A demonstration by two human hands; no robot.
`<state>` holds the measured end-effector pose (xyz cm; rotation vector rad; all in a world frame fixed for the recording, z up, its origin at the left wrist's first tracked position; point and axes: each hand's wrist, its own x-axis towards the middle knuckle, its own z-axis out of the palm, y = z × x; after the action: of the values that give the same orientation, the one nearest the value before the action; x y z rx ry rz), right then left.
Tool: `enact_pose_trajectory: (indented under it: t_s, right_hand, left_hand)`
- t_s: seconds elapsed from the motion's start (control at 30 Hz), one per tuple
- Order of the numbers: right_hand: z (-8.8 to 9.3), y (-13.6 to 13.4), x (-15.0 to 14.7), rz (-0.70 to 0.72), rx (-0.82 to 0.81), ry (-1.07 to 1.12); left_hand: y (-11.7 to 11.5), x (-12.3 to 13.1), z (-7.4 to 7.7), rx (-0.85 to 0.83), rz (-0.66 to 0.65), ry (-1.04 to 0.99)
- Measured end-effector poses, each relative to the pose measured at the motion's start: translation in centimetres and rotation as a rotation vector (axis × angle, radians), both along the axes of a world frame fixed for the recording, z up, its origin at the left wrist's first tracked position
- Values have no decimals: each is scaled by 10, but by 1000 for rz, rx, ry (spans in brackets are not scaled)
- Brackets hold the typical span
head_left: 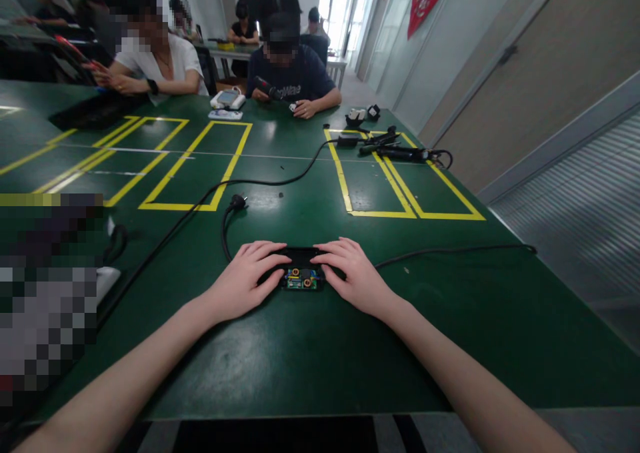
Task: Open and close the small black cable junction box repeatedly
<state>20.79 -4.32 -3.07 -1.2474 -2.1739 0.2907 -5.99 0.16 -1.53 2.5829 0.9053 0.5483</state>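
An opened black power adapter lies on the table in front of me. Its green circuit board (302, 281), with copper-wound coils, faces up in the nearer part. Along its far side lies an empty black casing half (301, 258). My left hand (250, 276) grips the left end, fingertips on the casing and thumb by the board. At the right end, my right hand (353, 273) holds it likewise, fingers bent over the edge. A power cord with a black plug (239, 203) runs from behind my left hand. Another thin cable (455, 249) leaves beyond my right hand.
A long black cable (270, 183) crosses the green table (280, 366) to an adapter (347, 141) beside black tools (400, 151). Yellow tape (177, 207) marks rectangles. Across the table a person (295, 73) handles a small part; another person (160, 66) sits further left.
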Motion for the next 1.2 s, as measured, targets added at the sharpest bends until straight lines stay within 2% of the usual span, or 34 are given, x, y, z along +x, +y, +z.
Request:
enact_pose_trajectory:
  t_s: [0.23, 0.5, 0.93, 1.2]
  right_hand:
    - [7, -4, 1, 46, -110, 237]
    - [3, -4, -7, 20, -178, 511]
    - [-1, -2, -5, 13, -171, 458]
    - [1, -2, -3, 62, -144, 431]
  left_hand:
    - [-2, -2, 5, -39, -45, -142]
    - [-7, 1, 8, -89, -50, -225]
    - [-7, 1, 5, -96, -64, -247]
    - [-7, 1, 5, -101, -54, -239]
